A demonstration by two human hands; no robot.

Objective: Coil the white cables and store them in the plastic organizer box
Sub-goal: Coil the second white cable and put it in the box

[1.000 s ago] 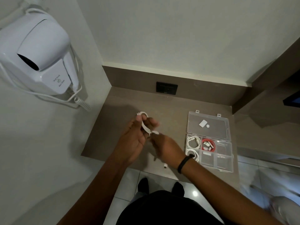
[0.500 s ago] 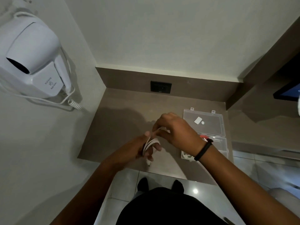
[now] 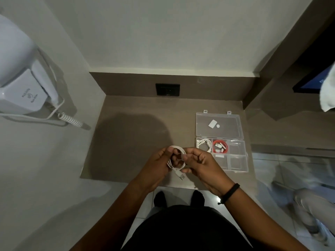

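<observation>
White cable (image 3: 176,160), wound into a small loop, sits between the person's two hands above the near edge of a brown countertop (image 3: 130,134). The left hand (image 3: 155,169) pinches the loop's 9 o'clock side, thumb tip pressed on its top curve. The right hand (image 3: 201,163) closes its thumb and fingers on the loop's 3 o'clock side. A short tail with a flat plug hangs out of the coil toward 6 o'clock, free of both hands. A black band (image 3: 229,193) circles the right wrist.

At about 2 o'clock from the hands, near but apart from them, the clear plastic organizer box (image 3: 237,165) lies open on the countertop, its lid (image 3: 218,125) folded flat toward 12 o'clock. In the box's far row, the leftmost compartment holds a coiled white cable (image 3: 204,144), and the one just beside it at 3 o'clock holds a red cable (image 3: 220,146) with white plugs. The compartments on the right side look bare; the near-left corner is hidden behind the right hand.

A black wall socket (image 3: 167,89) sits at 12 o'clock on the backsplash, and a white wall-mounted hair dryer (image 3: 20,82) hangs at 10 o'clock.
</observation>
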